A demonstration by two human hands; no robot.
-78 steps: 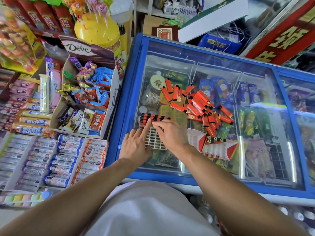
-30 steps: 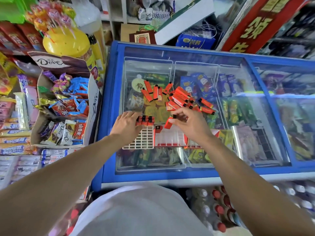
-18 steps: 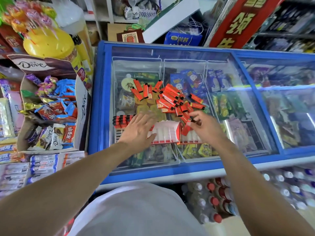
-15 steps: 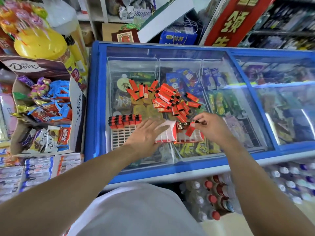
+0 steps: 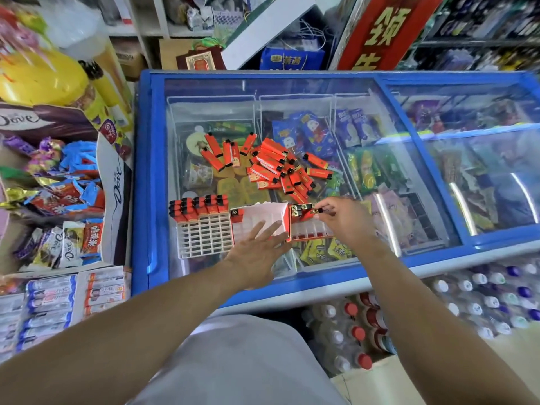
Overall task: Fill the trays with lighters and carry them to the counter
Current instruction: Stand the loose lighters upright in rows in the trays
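Barely started: few slots filled in three lighter trays [image 5: 204,232]. Loose lighters [image 5: 271,165] heaped at twelve o'clock. Right hand [image 5: 344,220] fingers pinching one lighter [image 5: 317,211]; left hand [image 5: 257,249] fingers spread wide.

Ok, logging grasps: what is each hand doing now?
Left hand: open, fingers straight on the middle tray.
Right hand: pinching a lighter over the right tray.

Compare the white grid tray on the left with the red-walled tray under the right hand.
The white grid tray is bare lattice; the red-walled tray has solid red sides. The white grid tray holds a full far row of lighters; the red-walled tray holds only a few at its far left corner. No hand touches the first; the right hand works over the second. Both sit on the freezer lid.
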